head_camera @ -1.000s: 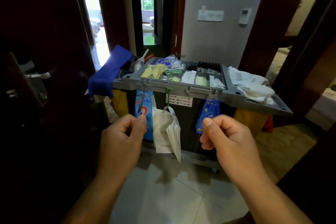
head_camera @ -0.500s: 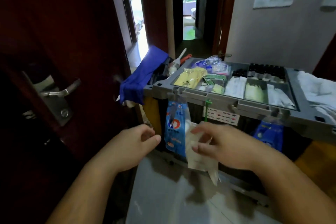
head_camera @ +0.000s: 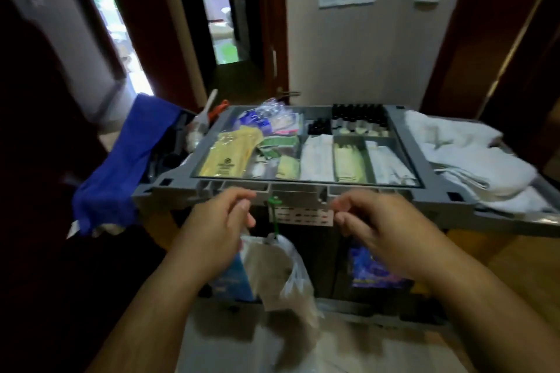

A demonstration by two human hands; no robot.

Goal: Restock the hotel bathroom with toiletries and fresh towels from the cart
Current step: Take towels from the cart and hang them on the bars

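Note:
The grey housekeeping cart stands right in front of me. Its top tray holds yellow packets, white sachets, cream packets and small dark bottles. Folded white towels lie on the cart's right shelf. My left hand and my right hand hover side by side just below the tray's front rim, fingers loosely curled, nothing in them. A white plastic bag hangs from a green hook between the hands.
A blue cloth drapes over the cart's left end. Blue packets and a blue package hang on the cart's front. A dark wooden door stands close on the left. An open doorway lies beyond; the floor is tiled.
I have come closer to the cart. My right hand has let go of the white bag and risen to the tray's front rim; my left hand has risen beside it.

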